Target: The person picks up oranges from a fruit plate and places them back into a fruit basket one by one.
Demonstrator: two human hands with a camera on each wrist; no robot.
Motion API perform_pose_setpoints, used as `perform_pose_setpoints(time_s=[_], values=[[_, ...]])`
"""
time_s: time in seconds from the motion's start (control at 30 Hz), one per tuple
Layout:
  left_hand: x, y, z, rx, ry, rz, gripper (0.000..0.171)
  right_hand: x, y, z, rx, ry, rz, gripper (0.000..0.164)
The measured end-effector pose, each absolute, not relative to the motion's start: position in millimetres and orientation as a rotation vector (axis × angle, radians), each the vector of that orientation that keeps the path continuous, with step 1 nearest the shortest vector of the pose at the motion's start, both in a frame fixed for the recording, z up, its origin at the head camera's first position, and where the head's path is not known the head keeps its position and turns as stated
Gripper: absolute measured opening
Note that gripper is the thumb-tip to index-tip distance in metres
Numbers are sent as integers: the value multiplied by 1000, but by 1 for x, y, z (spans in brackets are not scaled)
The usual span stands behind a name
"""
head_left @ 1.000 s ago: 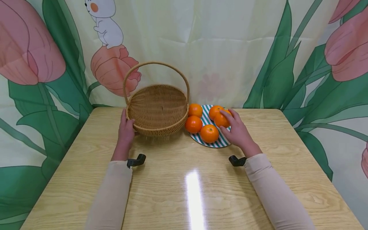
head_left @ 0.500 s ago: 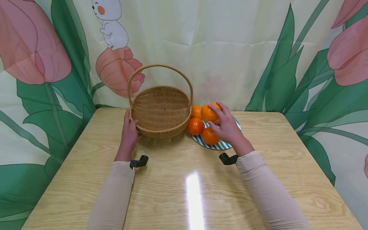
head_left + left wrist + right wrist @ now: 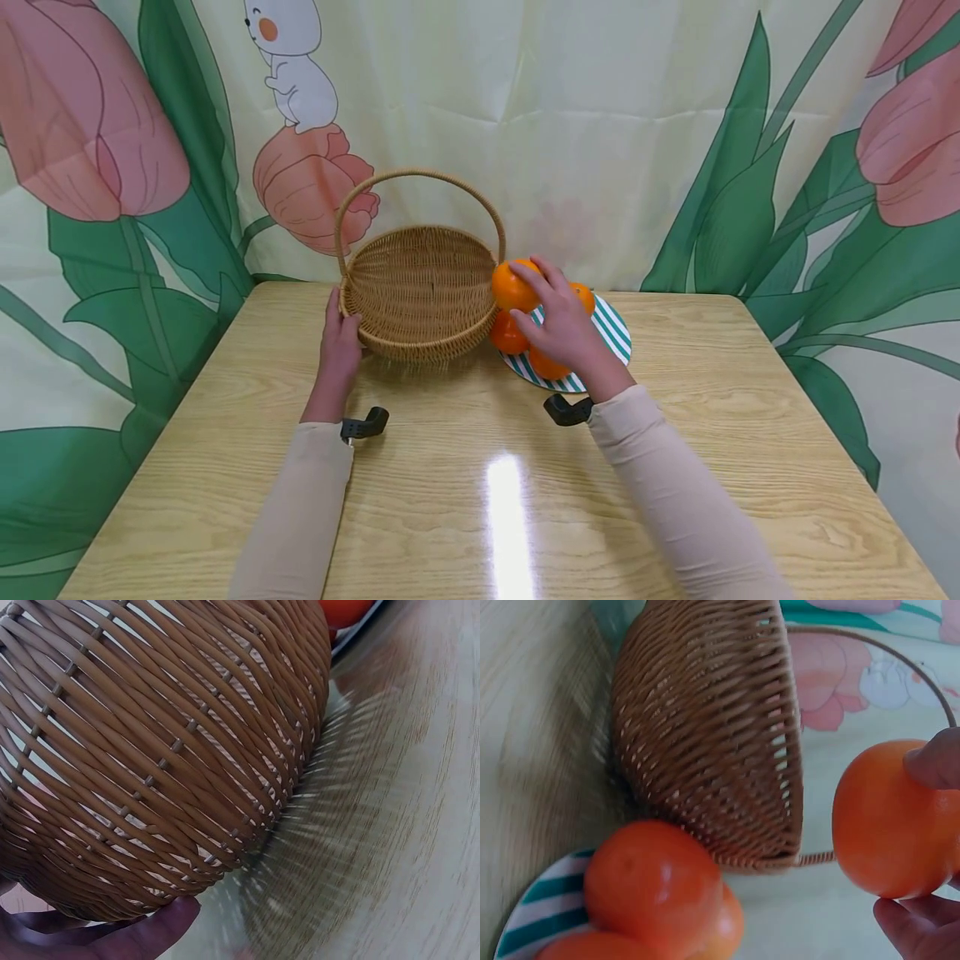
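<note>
My left hand [image 3: 340,350] grips the left side of a wicker basket [image 3: 423,348] with a tall arched handle. In the left wrist view, the thumb [image 3: 169,922] presses against the woven wall. Between thumb and fingers, my right hand [image 3: 561,323] holds an orange [image 3: 512,289], raised beside the basket's right rim. The right wrist view shows this held orange [image 3: 885,825] above the level of the rim. Below it, on a round plate with green and white stripes [image 3: 613,329], lie other oranges [image 3: 507,335], partly covered by the right hand.
The light wooden table [image 3: 450,467] carries the basket and plate near its back edge. Close behind hangs a curtain [image 3: 585,183] printed with tulips and a white animal. A small black camera [image 3: 567,410] sits on the right wrist, another camera [image 3: 365,423] on the left.
My right hand has picked an orange up off the plate and carried it left to the basket's right rim. The left hand keeps its grip on the basket; the head view has shifted slightly.
</note>
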State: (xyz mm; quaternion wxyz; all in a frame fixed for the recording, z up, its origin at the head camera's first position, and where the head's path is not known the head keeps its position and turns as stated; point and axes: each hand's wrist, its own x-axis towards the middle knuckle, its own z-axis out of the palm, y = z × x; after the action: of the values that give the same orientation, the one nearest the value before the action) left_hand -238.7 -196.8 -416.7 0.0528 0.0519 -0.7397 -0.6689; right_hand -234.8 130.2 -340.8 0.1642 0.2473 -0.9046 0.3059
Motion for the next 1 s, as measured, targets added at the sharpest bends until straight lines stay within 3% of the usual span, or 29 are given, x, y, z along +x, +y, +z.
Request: perform_pose_setpoints(time_s=[1.0], values=[[-238,-196,-421,149,-2271,-1972,61,-242,53,-341,895,-2714,849,59]])
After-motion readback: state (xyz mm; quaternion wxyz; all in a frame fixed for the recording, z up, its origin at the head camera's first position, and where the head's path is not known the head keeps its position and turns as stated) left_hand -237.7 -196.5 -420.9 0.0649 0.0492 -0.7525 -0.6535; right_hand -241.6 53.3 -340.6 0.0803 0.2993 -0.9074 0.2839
